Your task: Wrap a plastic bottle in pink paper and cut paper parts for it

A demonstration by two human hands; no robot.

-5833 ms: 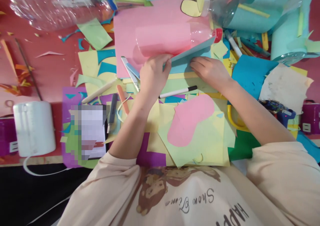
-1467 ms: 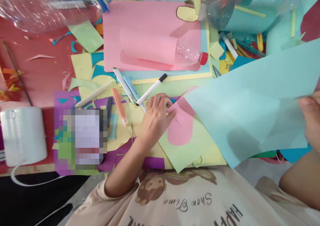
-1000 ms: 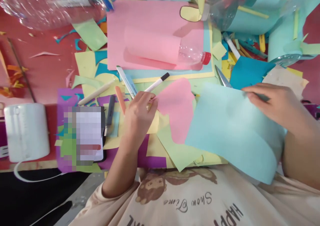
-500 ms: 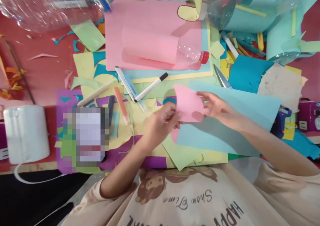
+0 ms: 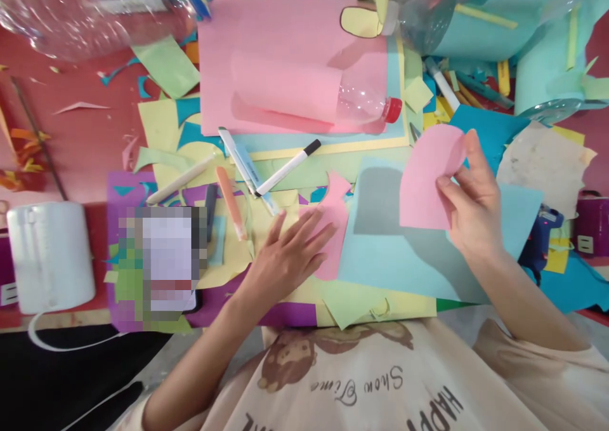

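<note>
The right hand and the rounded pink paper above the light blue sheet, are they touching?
Touching. The head view shows the right hand holding the pink paper by its right edge, thumb lapping over it.

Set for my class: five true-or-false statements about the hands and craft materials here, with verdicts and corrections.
1. The right hand holds a rounded pink paper piece. True.
2. The left hand is clenched into a fist. False: its fingers are spread over a pink paper offcut.
3. The rounded piece casts a shadow on a light-blue paper sheet. True.
4. The red-capped clear plastic bottle stands upright. False: it lies on its side on a large pink paper sheet.
5. A slim white marker with a black end lies nearer the person than the bottle. True.
</note>
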